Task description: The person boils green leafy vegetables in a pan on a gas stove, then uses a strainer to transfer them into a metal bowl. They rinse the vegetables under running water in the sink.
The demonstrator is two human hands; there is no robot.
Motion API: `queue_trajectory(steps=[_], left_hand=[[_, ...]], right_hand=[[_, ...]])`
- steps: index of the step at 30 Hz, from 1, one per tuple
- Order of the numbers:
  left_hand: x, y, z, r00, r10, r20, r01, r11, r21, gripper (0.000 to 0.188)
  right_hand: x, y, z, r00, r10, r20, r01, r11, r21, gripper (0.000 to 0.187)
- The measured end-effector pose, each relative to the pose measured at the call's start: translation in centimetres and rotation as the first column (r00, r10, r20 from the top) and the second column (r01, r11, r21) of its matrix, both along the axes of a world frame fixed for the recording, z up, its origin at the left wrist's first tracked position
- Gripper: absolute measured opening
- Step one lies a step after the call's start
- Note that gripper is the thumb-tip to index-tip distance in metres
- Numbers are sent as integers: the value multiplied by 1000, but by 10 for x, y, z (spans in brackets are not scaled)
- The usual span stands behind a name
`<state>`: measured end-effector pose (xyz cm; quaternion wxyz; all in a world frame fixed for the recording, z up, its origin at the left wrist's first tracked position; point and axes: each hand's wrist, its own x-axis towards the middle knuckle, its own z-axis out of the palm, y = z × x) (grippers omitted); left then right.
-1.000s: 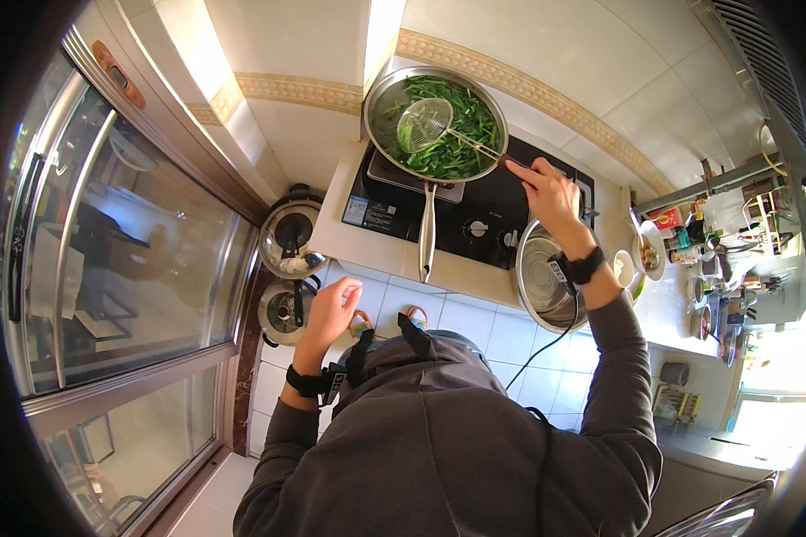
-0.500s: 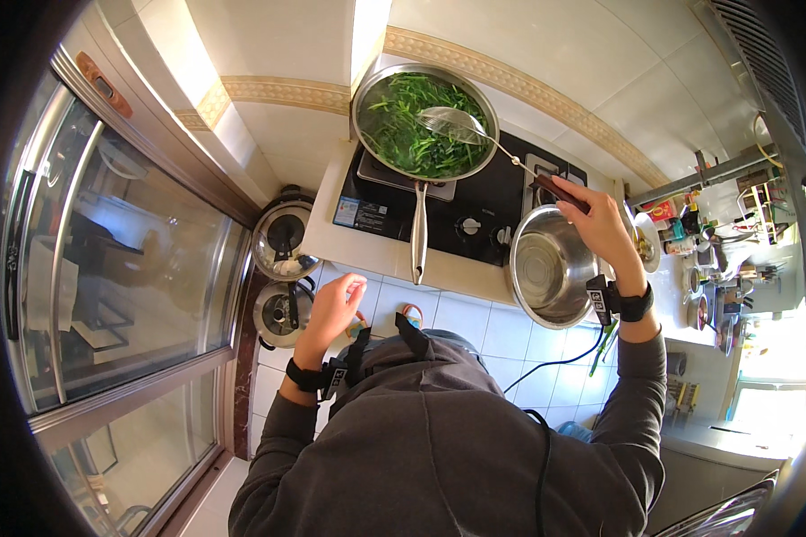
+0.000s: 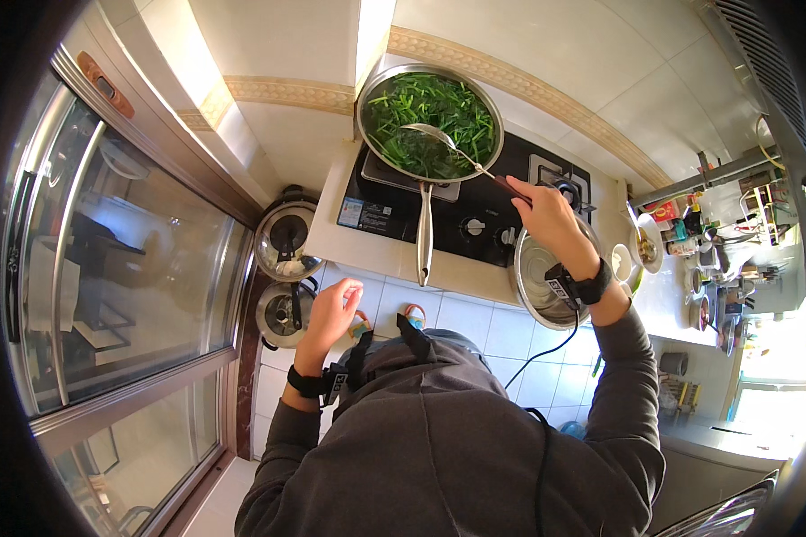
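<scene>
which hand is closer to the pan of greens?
Right. The right hand is off the near right side of the pan, gripping the strainer. The left hand is farther away, toward the body, past the counter edge.

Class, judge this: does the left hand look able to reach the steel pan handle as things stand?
Probably yes. The left hand looks empty, the steel pan handle extends toward the counter's front edge, and nothing visible stands between them. The right hand grips the mesh skimmer, farther right.
</scene>
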<state>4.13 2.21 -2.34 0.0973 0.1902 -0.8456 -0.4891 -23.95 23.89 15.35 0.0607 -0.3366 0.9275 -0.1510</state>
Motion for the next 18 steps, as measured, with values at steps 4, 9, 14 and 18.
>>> queue_trajectory(steps=[4,9,14,18], left_hand=[[5,-2,0,1000,7,4,-7,1000,4,17],[7,-4,4,1000,17,9,-17,1000,-2,16],[6,-2,7,1000,11,-3,-11,1000,-2,17],[7,-2,5,1000,19,-15,-19,1000,24,17]], right_hand=[[1,-7,-26,979,28,-204,-2,992,125,39],[1,-13,-46,957,33,-289,14,987,157,40],[-5,-19,-54,954,20,-300,2,997,71,39],[-7,-13,-34,989,34,-144,-60,982,-179,36]])
